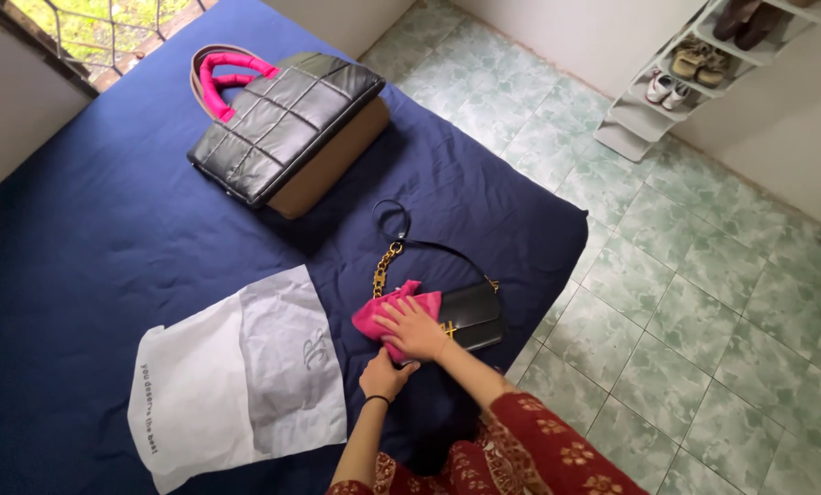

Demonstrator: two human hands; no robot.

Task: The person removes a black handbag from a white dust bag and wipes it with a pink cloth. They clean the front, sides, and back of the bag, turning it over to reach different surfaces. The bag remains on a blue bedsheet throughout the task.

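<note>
A small black handbag (475, 316) with a gold clasp lies near the foot edge of a bed with a navy sheet (108, 238). Its gold chain (385, 266) and thin black strap curl away over the sheet. My right hand (413, 328), in a red patterned sleeve, presses a pink cloth (374, 316) flat against the left part of the bag. My left hand (385, 374), with a black band on the wrist, is closed at the bag's near left end, just under the cloth. What its fingers grip is partly hidden.
A white and grey fabric dust bag (236, 376) lies flat to the left. A black quilted tote (278, 119) with pink handles rests on a tan bag further up the bed. Green tiled floor (704, 302) lies to the right, with a white shoe rack (676, 73) in the corner.
</note>
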